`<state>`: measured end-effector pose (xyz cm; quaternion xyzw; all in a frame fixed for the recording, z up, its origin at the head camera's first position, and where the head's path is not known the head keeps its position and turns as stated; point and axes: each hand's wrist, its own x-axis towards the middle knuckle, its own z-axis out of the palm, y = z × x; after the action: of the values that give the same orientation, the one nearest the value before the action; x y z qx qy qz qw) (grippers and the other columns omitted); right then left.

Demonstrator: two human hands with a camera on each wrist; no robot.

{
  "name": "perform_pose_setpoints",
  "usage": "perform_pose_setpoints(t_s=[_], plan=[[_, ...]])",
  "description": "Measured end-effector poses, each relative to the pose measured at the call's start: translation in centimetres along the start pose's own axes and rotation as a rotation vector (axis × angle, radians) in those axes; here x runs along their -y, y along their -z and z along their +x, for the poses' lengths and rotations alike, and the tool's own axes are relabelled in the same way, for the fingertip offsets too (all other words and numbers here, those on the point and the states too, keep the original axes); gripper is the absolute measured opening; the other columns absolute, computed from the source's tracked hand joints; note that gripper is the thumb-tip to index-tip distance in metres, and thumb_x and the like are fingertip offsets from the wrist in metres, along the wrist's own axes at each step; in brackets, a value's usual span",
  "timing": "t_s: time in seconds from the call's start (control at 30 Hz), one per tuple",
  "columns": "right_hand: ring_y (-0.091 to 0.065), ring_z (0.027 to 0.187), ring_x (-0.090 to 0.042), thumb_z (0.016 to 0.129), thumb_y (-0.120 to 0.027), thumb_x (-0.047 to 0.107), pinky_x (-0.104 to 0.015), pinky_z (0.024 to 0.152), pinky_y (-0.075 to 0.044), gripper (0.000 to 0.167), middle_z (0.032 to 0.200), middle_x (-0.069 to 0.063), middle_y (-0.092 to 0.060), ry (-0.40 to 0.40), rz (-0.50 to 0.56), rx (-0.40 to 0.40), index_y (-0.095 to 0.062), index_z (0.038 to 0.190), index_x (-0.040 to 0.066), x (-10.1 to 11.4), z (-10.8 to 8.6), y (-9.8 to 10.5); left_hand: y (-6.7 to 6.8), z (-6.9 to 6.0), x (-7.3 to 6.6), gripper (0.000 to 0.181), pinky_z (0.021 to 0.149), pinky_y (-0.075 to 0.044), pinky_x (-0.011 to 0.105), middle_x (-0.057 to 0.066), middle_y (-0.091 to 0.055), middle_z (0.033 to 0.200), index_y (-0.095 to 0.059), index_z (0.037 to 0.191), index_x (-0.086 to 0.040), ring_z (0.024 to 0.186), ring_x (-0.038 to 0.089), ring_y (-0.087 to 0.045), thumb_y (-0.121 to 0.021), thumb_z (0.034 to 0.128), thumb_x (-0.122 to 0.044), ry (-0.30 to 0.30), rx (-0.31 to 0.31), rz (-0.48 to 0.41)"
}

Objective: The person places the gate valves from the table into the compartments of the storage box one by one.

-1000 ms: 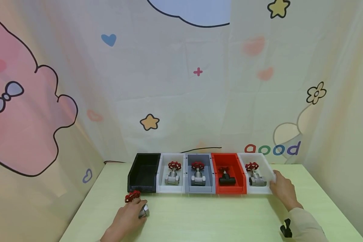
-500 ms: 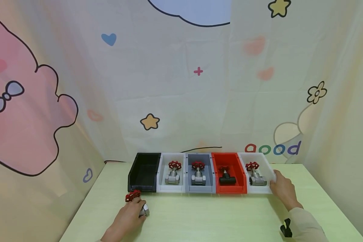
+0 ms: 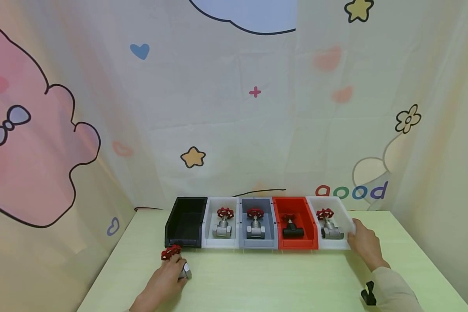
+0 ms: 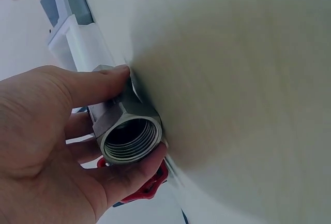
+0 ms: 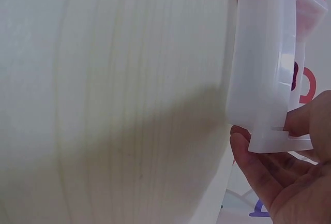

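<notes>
My left hand [image 3: 164, 277] grips a metal gate valve [image 4: 126, 125] by its body, just in front of the black bin [image 3: 185, 223]. The valve's red handwheel [image 3: 171, 252] points toward that bin's front edge, and its threaded opening shows in the left wrist view. At the other end of the row, my right hand [image 3: 366, 245] holds the side wall of the right-hand white bin [image 5: 258, 69], thumb over the rim and fingers outside. A silver valve [image 3: 331, 229] with a red handwheel lies in that bin.
Between the end bins stand a white bin [image 3: 206, 242] and a grey bin [image 3: 271, 242], each with a silver valve, and a red bin [image 3: 313, 242] with a black-bodied valve [image 3: 292, 231]. Behind the pale table [image 3: 265, 281] hangs a printed curtain [image 3: 226, 121].
</notes>
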<state>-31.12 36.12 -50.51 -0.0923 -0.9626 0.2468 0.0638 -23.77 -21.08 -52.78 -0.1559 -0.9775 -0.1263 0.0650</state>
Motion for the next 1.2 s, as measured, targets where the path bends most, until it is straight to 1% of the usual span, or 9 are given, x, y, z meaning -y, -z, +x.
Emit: perform_pose_setpoints(t_s=[0.1, 0.23, 0.33, 0.43, 0.53, 0.73, 0.87, 0.97, 1.2], plan=[[-0.058, 0.102, -0.055, 0.093, -0.050, 0.011, -0.060, 0.078, -0.049, 0.055, 0.127, -0.042, -0.050, 0.006, -0.004, -0.005, -0.033, 0.141, -0.011, -0.1, 0.0, -0.1, 0.1, -0.1, 0.0, 0.044, 0.077, -0.053, 0.046, 0.012, -0.059, 0.111, -0.065, 0.112, 0.001, 0.094, 0.031, -0.061, -0.082, 0.0754, -0.015, 0.006, 0.019, -0.006], [-0.058, 0.101, -0.055, 0.093, -0.050, 0.010, -0.059, 0.078, -0.049, 0.055, 0.127, -0.042, -0.050, 0.008, -0.001, -0.008, -0.033, 0.141, -0.011, -0.2, 0.1, -0.2, 0.3, -0.1, -0.1, 0.046, 0.083, -0.053, 0.049, 0.014, -0.059, 0.116, -0.064, 0.116, 0.003, 0.101, 0.032, -0.060, -0.081, 0.0780, -0.016, 0.019, 0.049, -0.009], [-0.058, 0.102, -0.055, 0.093, -0.050, 0.010, -0.059, 0.078, -0.049, 0.056, 0.128, -0.042, -0.049, 0.006, 0.001, -0.005, -0.033, 0.141, -0.012, -0.1, 0.1, -0.1, 0.7, -0.2, -0.4, 0.047, 0.082, -0.054, 0.049, 0.014, -0.057, 0.119, -0.063, 0.118, 0.002, 0.104, 0.033, -0.059, -0.080, 0.0789, -0.016, 0.022, 0.049, -0.003], [-0.058, 0.101, -0.055, 0.092, -0.050, 0.010, -0.058, 0.077, -0.049, 0.055, 0.127, -0.042, -0.050, 0.014, -0.001, -0.008, -0.033, 0.140, -0.012, -0.1, 0.1, -0.1, 1.2, -0.5, -0.6, 0.046, 0.077, -0.054, 0.048, 0.014, -0.057, 0.119, -0.063, 0.119, 0.001, 0.100, 0.033, -0.059, -0.080, 0.0789, -0.014, 0.012, 0.031, 0.007], [-0.059, 0.100, -0.055, 0.092, -0.050, 0.010, -0.058, 0.076, -0.049, 0.055, 0.127, -0.043, -0.050, 0.021, -0.002, -0.007, -0.034, 0.140, -0.012, 0.0, 0.0, 0.0, 1.7, -0.7, -0.8, 0.045, 0.075, -0.054, 0.046, 0.013, -0.056, 0.119, -0.063, 0.118, 0.001, 0.097, 0.032, -0.059, -0.080, 0.0792, -0.013, 0.000, 0.017, 0.018], [-0.058, 0.102, -0.055, 0.093, -0.050, 0.010, -0.059, 0.078, -0.049, 0.055, 0.127, -0.042, -0.050, 0.009, -0.006, -0.001, -0.033, 0.141, -0.012, 0.1, -0.1, 0.1, 2.8, -0.7, -1.0, 0.043, 0.076, -0.055, 0.044, 0.012, -0.056, 0.119, -0.064, 0.117, 0.000, 0.096, 0.031, -0.059, -0.080, 0.0789, -0.012, -0.010, 0.031, 0.025], [-0.058, 0.102, -0.056, 0.093, -0.050, 0.010, -0.060, 0.078, -0.049, 0.056, 0.127, -0.042, -0.050, 0.005, -0.009, -0.001, -0.033, 0.141, -0.011, 0.0, 0.0, 0.1, 3.2, -0.8, -1.0, 0.043, 0.077, -0.055, 0.043, 0.010, -0.057, 0.117, -0.065, 0.117, -0.001, 0.096, 0.030, -0.059, -0.081, 0.0775, -0.008, -0.027, 0.011, 0.029], [-0.057, 0.103, -0.056, 0.093, -0.051, 0.010, -0.061, 0.080, -0.049, 0.056, 0.128, -0.042, -0.049, 0.005, -0.004, 0.003, -0.032, 0.141, -0.011, 0.0, 0.0, 0.1, 3.5, -1.0, -1.0, 0.043, 0.079, -0.055, 0.043, 0.010, -0.057, 0.118, -0.064, 0.117, -0.001, 0.096, 0.030, -0.060, -0.080, 0.0780, -0.008, -0.046, -0.010, 0.050], [-0.059, 0.100, -0.056, 0.091, -0.050, 0.010, -0.060, 0.076, -0.049, 0.054, 0.124, -0.042, -0.053, 0.040, -0.010, -0.020, -0.035, 0.139, -0.011, -0.2, 0.0, 0.1, 4.5, -1.2, -1.1, 0.045, 0.081, -0.053, 0.042, 0.008, -0.058, 0.116, -0.064, 0.119, -0.001, 0.097, 0.030, -0.059, -0.081, 0.0772, -0.006, -0.087, -0.066, 0.089]])
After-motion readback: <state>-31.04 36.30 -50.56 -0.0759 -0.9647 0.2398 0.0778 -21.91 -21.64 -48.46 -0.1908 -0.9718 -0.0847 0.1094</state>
